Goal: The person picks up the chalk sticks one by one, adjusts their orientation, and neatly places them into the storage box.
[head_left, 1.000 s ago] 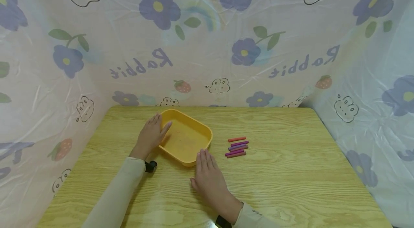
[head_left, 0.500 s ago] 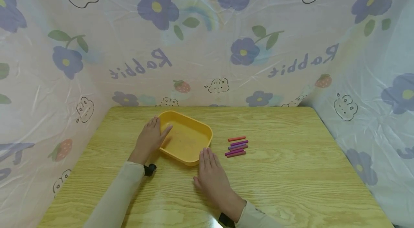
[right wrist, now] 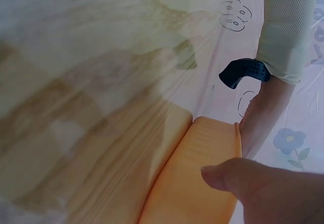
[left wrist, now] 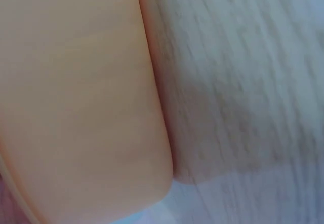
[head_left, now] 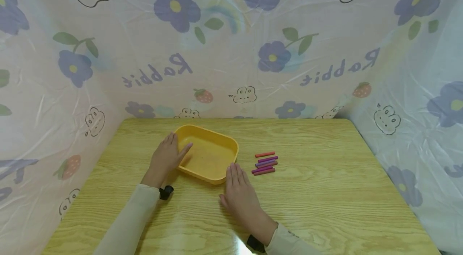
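Note:
A yellow rectangular tray (head_left: 207, 158) with rounded corners sits slightly askew on the table, with nothing in it. My left hand (head_left: 165, 156) holds its left end, the thumb over the rim on the inside and the fingers along the outside. My right hand (head_left: 240, 190) lies with straight fingers together against the near right corner. In the right wrist view, the right thumb (right wrist: 225, 176) overlaps the outer wall of the tray (right wrist: 202, 148). The left wrist view is filled mostly by the tray's side wall (left wrist: 81, 102).
Several red and purple sticks (head_left: 265, 164) lie in a row just right of the tray. The wood-grain table (head_left: 325, 190) ends at a patterned curtain (head_left: 231, 66) behind and at both sides. The left wrist wears a black camera (right wrist: 245, 72).
The tray has turned a little counterclockwise, its near edge now more level. My right hand has slid slightly right and away; my left hand has come a little nearer. The sticks stay put.

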Available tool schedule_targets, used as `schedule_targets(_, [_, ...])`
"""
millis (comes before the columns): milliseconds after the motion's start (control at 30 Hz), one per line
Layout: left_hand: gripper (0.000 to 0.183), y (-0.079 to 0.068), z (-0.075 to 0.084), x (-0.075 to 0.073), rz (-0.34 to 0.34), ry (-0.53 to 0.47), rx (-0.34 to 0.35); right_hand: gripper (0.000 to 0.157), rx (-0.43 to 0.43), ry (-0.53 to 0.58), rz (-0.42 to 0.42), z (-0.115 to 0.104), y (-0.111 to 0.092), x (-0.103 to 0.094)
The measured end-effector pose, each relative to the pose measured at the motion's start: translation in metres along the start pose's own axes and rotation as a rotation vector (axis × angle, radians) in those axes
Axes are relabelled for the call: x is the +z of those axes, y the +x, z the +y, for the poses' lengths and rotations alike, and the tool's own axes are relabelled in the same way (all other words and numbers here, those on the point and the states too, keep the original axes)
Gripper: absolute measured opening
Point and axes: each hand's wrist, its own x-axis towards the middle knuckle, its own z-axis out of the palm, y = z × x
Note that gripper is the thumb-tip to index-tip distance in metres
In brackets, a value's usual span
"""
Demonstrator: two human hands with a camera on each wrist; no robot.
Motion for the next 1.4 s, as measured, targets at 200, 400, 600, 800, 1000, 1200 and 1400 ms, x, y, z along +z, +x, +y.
schedule_targets(200, [0.103, -0.004, 0.002, -0.001, -0.002, -0.005, -0.020, 0.080, 0.012, 0.006, -0.005, 0.003, 0.001, 0.002])
schedule_targets(400, [0.097, -0.008, 0.003, 0.001, 0.013, 0.003, -0.025, 0.080, 0.011, -0.015, 0.012, 0.005, 0.001, 0.004])
schedule_targets(600, [0.099, -0.015, 0.004, 0.000, 0.022, 0.019, -0.037, 0.078, 0.013, -0.006, 0.023, 0.007, 0.001, 0.002])
schedule_targets(800, [0.100, -0.020, 0.006, 0.001, 0.041, 0.026, -0.035, 0.076, 0.029, 0.015, 0.022, 0.010, 0.002, 0.003])
schedule_targets(1000, [0.097, -0.024, 0.006, 0.001, 0.074, 0.033, -0.017, 0.077, 0.038, 0.014, 0.020, 0.012, 0.003, 0.005])
schedule_targets(1200, [0.100, -0.030, 0.007, 0.001, 0.082, 0.038, -0.023, 0.078, 0.049, 0.031, 0.028, 0.014, 0.004, 0.007])
schedule_targets(1400, [0.099, -0.035, 0.008, 0.001, 0.098, 0.043, -0.024, 0.079, 0.061, 0.051, 0.044, 0.016, 0.005, 0.009])
